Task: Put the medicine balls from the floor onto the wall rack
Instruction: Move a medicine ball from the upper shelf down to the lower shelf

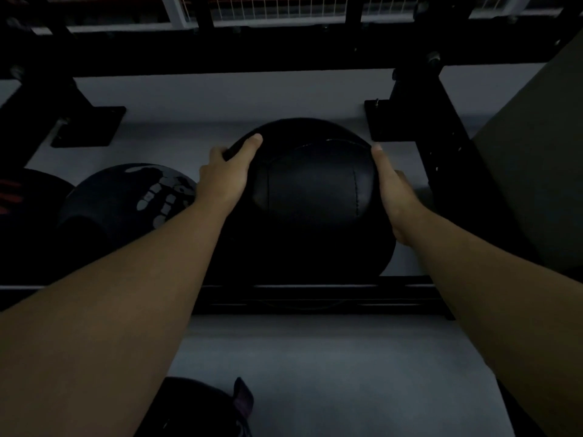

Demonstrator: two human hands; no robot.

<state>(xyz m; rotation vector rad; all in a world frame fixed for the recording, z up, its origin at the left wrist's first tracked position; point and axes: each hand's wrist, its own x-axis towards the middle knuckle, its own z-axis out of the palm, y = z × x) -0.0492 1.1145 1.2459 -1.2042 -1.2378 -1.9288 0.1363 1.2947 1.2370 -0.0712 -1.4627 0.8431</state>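
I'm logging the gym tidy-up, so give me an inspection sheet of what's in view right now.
Surface: rack rail, dark, low along the pale wall.
Job's things: black ball at the rack; printed ball to its left; another ball at the bottom edge.
Clutter: nothing seen.
Hands: left hand and right hand press opposite sides of the black ball.
Cables: nothing seen.
Surroundings: dim light; wire mesh above.
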